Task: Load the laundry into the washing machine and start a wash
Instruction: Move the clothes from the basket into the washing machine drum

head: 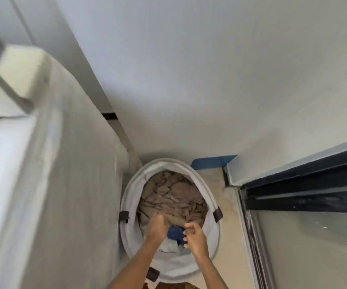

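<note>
A round white laundry basket [214,197] with dark brown handle tabs stands on the floor below me. It holds crumpled tan-brown laundry [168,195], plus a blue garment [175,233] and a pale grey one [169,248] at the near side. My left hand [157,225] reaches into the basket, fingers curled down into the tan cloth. My right hand [194,236] hovers at the basket's near right, fingers curled beside the blue garment; whether it grips the cloth is unclear. The white washing machine [49,174] fills the left, blurred.
A white wall rises behind the basket. At right runs a dark-framed sliding door track [306,184]. A blue strip [212,161] lies on the beige floor by the wall. The gap between machine and door frame is narrow.
</note>
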`<state>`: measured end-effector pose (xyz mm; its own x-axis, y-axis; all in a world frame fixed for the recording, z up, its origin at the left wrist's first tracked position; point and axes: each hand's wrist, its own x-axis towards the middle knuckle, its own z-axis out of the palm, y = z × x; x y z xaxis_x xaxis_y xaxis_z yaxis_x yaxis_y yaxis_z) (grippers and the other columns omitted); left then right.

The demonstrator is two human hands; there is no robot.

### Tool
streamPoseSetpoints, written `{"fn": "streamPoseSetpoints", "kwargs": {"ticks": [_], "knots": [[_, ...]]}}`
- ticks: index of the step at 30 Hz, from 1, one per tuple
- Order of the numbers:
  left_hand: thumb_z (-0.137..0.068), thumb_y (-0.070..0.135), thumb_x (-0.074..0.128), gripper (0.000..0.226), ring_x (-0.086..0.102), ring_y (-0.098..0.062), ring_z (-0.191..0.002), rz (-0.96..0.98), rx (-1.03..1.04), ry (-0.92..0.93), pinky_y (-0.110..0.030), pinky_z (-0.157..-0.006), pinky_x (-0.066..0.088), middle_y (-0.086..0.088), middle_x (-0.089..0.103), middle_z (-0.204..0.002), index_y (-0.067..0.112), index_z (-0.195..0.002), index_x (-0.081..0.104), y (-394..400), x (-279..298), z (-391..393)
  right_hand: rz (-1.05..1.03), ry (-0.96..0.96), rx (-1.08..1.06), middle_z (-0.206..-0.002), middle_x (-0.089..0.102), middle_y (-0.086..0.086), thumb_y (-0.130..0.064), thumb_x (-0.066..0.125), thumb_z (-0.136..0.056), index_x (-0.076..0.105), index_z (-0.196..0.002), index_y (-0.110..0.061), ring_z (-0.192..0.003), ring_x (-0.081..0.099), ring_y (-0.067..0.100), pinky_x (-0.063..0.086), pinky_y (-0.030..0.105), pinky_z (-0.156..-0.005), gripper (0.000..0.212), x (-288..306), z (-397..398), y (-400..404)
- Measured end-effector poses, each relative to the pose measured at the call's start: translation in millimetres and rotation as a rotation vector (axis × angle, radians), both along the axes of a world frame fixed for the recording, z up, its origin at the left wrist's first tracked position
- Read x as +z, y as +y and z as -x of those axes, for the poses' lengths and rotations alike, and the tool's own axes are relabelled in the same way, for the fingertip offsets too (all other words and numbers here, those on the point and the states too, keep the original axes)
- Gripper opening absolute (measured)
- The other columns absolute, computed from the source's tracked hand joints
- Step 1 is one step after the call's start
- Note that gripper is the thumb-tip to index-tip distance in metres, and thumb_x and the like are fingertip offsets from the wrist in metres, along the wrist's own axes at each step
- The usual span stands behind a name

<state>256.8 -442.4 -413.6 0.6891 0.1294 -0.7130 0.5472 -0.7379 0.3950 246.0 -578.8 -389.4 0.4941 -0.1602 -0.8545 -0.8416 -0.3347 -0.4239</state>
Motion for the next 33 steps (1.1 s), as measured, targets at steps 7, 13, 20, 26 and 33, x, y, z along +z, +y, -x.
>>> {"fn": "streamPoseSetpoints", "kwargs": {"ticks": [7,13,20,26,33], "knots": [[-0.093,0.013,0.047,0.035,0.041,-0.029,-0.124,-0.297,-0.321,-0.042,-0.039,-0.101,0.034,-0.016,0.036,-0.140,0.009,-0.128,0.045,16,-121,-3,0.111,0.006,0.242,-0.114,0.065,0.015,-0.014,0.048,-0.095,0.062,-0.111,-0.006,-0.105,0.061,0.031,0.049,0.032,-0.082,0.023,-132,-9,8],[-0.047,0.025,0.088,0.027,0.065,-0.015,-0.061,-0.419,-0.504,-0.119,-0.022,-0.047,0.048,0.003,0.069,-0.074,0.024,-0.066,0.070,21,-137,-7,0.404,0.020,0.834,-0.137,0.041,0.006,-0.040,0.065,-0.085,0.052,-0.129,-0.013,-0.131,0.037,0.023,0.045,0.035,-0.093,0.053,-192,12,14],[-0.092,0.007,0.043,0.020,0.061,-0.032,-0.083,-0.176,0.113,-0.162,-0.036,-0.067,0.044,-0.015,0.064,-0.088,0.010,-0.109,0.052,19,-132,-12,0.261,-0.261,0.747,-0.117,0.051,0.006,-0.022,0.052,-0.093,0.060,-0.105,-0.013,-0.119,0.043,0.026,0.037,0.031,-0.090,0.017,-180,11,4],[-0.088,-0.004,0.036,0.045,0.055,-0.029,-0.103,0.106,0.174,0.065,-0.033,-0.087,0.044,-0.011,0.058,-0.106,0.010,-0.130,0.043,32,-80,-23,0.009,-0.187,0.619,-0.075,0.050,0.007,-0.026,0.041,-0.099,0.038,-0.088,-0.021,-0.081,0.056,0.030,0.034,0.032,-0.064,0.012,-95,9,11],[-0.097,0.004,0.040,0.031,0.052,-0.045,-0.114,0.227,0.739,0.017,-0.043,-0.092,0.041,-0.038,0.052,-0.122,-0.021,-0.114,0.046,47,5,-13,-0.379,-0.444,0.130,-0.069,0.026,0.001,-0.005,0.044,-0.098,0.032,-0.072,-0.015,-0.063,0.030,0.006,0.029,0.026,-0.068,0.030,69,-29,64]]}}
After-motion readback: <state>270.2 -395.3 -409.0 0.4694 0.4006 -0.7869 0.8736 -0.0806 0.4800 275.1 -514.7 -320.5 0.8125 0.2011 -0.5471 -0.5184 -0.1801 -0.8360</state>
